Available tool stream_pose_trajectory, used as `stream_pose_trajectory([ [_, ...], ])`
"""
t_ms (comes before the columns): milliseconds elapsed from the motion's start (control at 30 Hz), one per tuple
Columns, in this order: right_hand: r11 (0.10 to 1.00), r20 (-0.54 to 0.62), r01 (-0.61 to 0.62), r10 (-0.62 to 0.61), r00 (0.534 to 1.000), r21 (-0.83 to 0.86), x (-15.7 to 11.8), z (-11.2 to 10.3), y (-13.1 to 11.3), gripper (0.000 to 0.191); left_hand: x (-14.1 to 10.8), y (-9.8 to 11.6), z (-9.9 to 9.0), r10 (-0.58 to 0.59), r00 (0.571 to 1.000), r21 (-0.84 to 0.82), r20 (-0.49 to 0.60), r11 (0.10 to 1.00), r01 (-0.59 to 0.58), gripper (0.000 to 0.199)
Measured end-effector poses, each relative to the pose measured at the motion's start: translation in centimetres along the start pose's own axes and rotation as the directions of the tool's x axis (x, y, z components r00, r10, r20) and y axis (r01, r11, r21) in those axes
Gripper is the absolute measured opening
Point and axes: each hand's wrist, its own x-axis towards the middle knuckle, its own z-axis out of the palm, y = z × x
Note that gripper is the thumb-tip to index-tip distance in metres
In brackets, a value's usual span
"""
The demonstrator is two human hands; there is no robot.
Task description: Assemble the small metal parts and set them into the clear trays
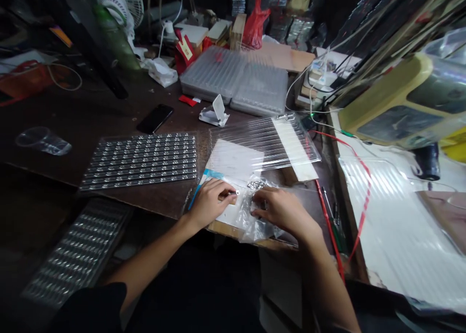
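My left hand is clenched on a small silver part, my right hand grasping a crumpled clear plastic bag – both over a white sheet.

Plastic bag between left hand and right hand; blister tray left of them; phone behind tray.

At the left hand, a tiny bright piece is too small to name. Shiny bits at 12 o'clock blur behind a crumpled plastic bag, partly hidden by the right hand. The edge cuts off a yellow-rimmed machine at 2 o'clock.
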Motion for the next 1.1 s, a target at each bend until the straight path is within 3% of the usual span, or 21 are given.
stream_pose_trajectory([
  [100,0.999,0.039,0.04,-0.041,0.998,0.034,0.1,0.4,-0.2,0.009,-0.1,-0.2,0.1,-0.01,1.0,0.012,0.012,1.0,0.01,0.004],
  [267,0.986,-0.005,0.108,-0.108,0.994,0.127,-0.2,0.6,0.0,0.016,-0.1,-0.3,0.0,-0.013,0.999,0.009,0.032,1.0,0.013,0.006],
  [533,0.908,-0.297,0.284,-0.192,0.935,0.307,0.3,0.4,0.6,0.019,0.0,-0.6,0.4,-0.017,0.998,0.052,0.065,0.999,0.014,0.01],
  [633,0.906,-0.336,0.287,-0.178,0.925,0.31,1.1,1.2,0.6,0.023,-0.1,-0.7,0.4,-0.039,0.998,0.049,0.042,0.998,0.037,0.008],
  [800,0.953,-0.383,0.193,-0.094,0.919,0.231,2.8,3.4,-0.5,0.03,-0.4,-0.8,0.4,-0.031,0.998,-0.024,0.046,0.999,0.032,0.007],
  [933,0.93,-0.374,0.243,-0.129,0.918,0.276,3.7,4.4,-2.2,0.027,-0.7,-0.8,0.1,-0.114,0.992,-0.146,-0.048,0.984,0.106,0.007],
  [1100,0.835,-0.362,0.276,-0.1,0.927,0.476,4.0,4.1,-3.2,0.014,-0.1,-1.5,-1.8,-0.289,0.935,-0.355,-0.207,0.912,0.204,0.01],
])
